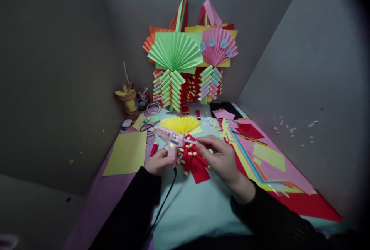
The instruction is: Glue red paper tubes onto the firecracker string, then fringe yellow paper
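Observation:
My left hand (160,161) is wrapped round the handle of a pink glue gun (170,139), whose nozzle points to the left and whose black cord runs down toward me. At the gun's rear, my right hand (217,155) pinches a whitish glue stick (190,141) that reaches into the gun. Beneath and beyond the hands lie red paper rolls (187,164) with yellow ends, partly covered by my right hand and the gun. A red paper piece (200,171) lies under them. Just behind is a pleated yellow paper fan (181,124).
Paper fan decorations (175,51) hang against the back wall. A yellow sheet (125,153) lies at left, near bangle-like rings (153,108). Coloured sheets (289,171), pencils (250,138) and paper scraps (213,122) spread on the right. A pot (129,101) stands at back left.

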The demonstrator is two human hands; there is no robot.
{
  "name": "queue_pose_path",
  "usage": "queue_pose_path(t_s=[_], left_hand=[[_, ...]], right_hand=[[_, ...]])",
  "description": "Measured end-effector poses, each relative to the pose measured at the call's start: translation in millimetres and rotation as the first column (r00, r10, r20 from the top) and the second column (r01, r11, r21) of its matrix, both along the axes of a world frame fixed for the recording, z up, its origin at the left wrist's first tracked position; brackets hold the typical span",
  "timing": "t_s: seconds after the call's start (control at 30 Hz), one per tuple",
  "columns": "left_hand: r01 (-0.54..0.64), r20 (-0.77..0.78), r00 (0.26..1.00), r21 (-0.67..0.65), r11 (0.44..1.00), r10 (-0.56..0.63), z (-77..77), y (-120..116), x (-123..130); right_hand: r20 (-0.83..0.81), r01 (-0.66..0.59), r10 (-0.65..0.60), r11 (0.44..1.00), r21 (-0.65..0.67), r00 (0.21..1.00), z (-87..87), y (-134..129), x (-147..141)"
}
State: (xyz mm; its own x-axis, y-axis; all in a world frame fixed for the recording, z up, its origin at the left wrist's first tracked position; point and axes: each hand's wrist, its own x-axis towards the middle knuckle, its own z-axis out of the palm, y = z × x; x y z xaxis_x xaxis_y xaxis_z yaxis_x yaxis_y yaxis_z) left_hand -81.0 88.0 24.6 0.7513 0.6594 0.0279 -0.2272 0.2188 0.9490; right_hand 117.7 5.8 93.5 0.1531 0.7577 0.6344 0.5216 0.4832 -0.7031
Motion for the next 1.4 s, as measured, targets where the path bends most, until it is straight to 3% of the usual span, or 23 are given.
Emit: queue_pose_path(t_s=[0.23, 0.33, 0.47, 0.57, 0.67, 0.77, 0.9, 0.97, 1.03, 1.13, 1.2, 1.3, 1.4], left_hand=[[0.043, -0.041, 0.998, -0.019, 0.999, -0.043, -0.6, -3, 2], [0.024, -0.026, 0.999, -0.021, 1.0, -0.024, -1.3, -2, 2], [0.038, -0.047, 0.998, -0.005, 0.999, -0.039, -2.2, 0, 0], [0.104, -0.079, 0.992, 0.039, 0.994, -0.101, 1.2, -4, 1], [0.23, -0.159, 0.963, 0.08, 0.97, -0.216, 12.7, -17, 7], [0.344, -0.219, 0.919, 0.04, 0.938, -0.328, 24.9, -33, 19], [0.383, -0.297, 0.884, 0.015, 0.924, -0.361, 23.6, -55, 36], [0.375, -0.349, 0.874, 0.046, 0.926, -0.337, 17.7, -67, 43], [0.362, -0.409, 0.863, 0.089, 0.928, -0.298, 14.2, -79, 51], [0.286, -0.528, 0.839, 0.219, 0.933, -0.133, 19.7, -98, 60], [0.258, -0.571, 0.821, 0.383, 0.887, 0.008, 29.0, -106, 62], [0.25, -0.546, 0.828, 0.566, 0.786, 0.13, 41.6, -107, 55], [0.167, -0.563, 0.767, 0.64, 0.75, 0.309, 42.6, -96, 41]], right_hand=[[0.066, 0.033, -0.036, 0.999, 0.037, 0.997, -13.5, 8, -3], [-0.036, -0.032, 0.029, 0.995, -0.094, 0.999, -19.5, 11, -1], [-0.082, -0.13, 0.111, 0.949, -0.288, 0.991, -23.5, 10, 0], [-0.154, -0.294, 0.253, 0.875, -0.385, 0.955, -28.0, 3, -3], [-0.308, -0.498, 0.395, 0.745, -0.444, 0.865, -36.2, -10, -5], [-0.454, -0.602, 0.405, 0.635, -0.485, 0.793, -46.1, -27, -1], [-0.642, -0.714, 0.371, 0.56, -0.422, 0.671, -60.2, -51, 12], [-0.716, -0.739, 0.326, 0.554, -0.384, 0.617, -69.7, -63, 20], [-0.748, -0.719, 0.26, 0.578, -0.386, 0.611, -81.0, -74, 28], [-0.661, -0.59, 0.144, 0.614, -0.524, 0.736, -96.7, -88, 43], [-0.617, -0.51, 0.075, 0.646, -0.568, 0.783, -101.9, -94, 50], [-0.698, -0.535, 0.046, 0.679, -0.503, 0.715, -98.9, -97, 53], [-0.762, -0.566, 0.042, 0.696, -0.441, 0.646, -89.0, -94, 51]])
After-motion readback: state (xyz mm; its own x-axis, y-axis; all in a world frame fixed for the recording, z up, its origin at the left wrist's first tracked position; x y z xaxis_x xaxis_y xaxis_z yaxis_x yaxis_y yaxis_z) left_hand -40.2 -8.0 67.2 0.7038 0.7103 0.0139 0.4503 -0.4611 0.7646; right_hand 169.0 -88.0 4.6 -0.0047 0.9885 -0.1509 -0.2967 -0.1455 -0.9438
